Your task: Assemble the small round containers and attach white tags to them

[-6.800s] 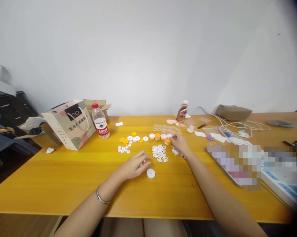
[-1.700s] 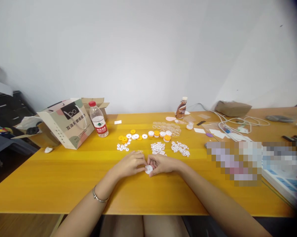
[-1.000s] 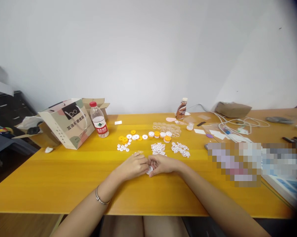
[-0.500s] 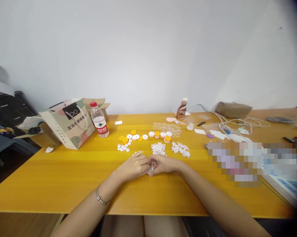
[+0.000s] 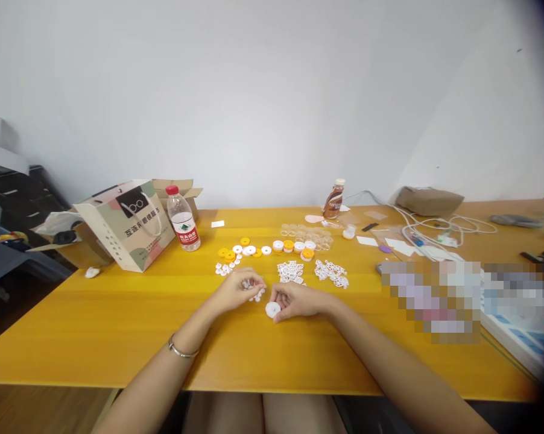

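Note:
A round white disc [image 5: 272, 310] with a small mark at its centre is at the fingertips of my right hand [image 5: 294, 299], thumb on the near edge and fingers curled behind it. To its left, my left hand [image 5: 236, 290] hovers over a pile of small white pieces [image 5: 256, 295], its thumb and forefinger closed together. Whatever may be between those fingertips is too small to make out. Beyond my right hand lie two heaps of white openwork pieces, one nearer [image 5: 290, 271] and another [image 5: 330, 273] farther right.
Yellow and white discs [image 5: 248, 250] lie in a row, with stacked yellow-and-white rounds [image 5: 289, 246] beside them. Clear rings [image 5: 306, 233] sit behind. A water bottle [image 5: 183, 220] and paper bag [image 5: 127, 226] stand left, a brown bottle [image 5: 334, 200] at the back, white cables [image 5: 410, 232] right.
My right hand came from the stacked rounds to the white disc. Both hands met over the disc; in the last half second my left hand moved away, left and farther from me, uncovering it.

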Demonstrator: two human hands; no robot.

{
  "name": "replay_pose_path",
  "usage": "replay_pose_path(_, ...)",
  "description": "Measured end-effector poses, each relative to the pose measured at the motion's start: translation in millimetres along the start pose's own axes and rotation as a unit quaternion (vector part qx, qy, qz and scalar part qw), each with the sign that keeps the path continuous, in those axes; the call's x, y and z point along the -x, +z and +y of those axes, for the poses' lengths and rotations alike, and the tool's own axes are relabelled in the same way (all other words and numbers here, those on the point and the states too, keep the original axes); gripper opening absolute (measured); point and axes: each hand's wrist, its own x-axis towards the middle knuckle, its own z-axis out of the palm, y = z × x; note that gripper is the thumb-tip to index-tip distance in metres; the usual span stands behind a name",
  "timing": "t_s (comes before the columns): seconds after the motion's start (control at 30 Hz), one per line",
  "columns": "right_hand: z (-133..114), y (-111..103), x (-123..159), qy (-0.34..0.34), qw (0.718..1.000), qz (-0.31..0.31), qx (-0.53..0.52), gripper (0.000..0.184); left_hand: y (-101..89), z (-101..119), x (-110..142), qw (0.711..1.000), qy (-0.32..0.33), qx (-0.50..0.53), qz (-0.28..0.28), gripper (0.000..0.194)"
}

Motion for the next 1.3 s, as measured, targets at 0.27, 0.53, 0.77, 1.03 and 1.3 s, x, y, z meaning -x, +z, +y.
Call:
replay_pose_path(0.27, 0.3, 0.7, 0.4, 0.005, 1.000, 0.001, 0.000, 0.042, -41.5, -32.2, 1.4, 0.973, -0.128, -0.176, 0.082, 0.015)
replay_pose_path(0.53, 0.6, 0.7, 0.4, 0.006, 1.000, 0.004, -0.002, 0.043, -49.0, -42.9, 4.9, 0.953, -0.192, -0.231, 0.031, 0.015)
replay_pose_path(0.77, 1.9, 1.6, -0.3, 0.001, 1.000, 0.008, -0.001, 0.041, -18.4, -30.6, -2.7, 0.972, -0.089, -0.216, -0.004, 0.014)
replay_pose_path(1.03, 3.7, 2.4, -1.3, -0.009, 1.000, 0.006, -0.006, 0.040, 8.0, -33.0, -13.2, 0.968, -0.057, -0.243, 0.000, 0.013)
replay_pose_path(1.3, 5.8, 2.8, -1.4, -0.011, 1.000, 0.003, -0.005, 0.037, 10.0, -28.5, -9.6, 0.977, -0.033, -0.211, 0.010, 0.015)
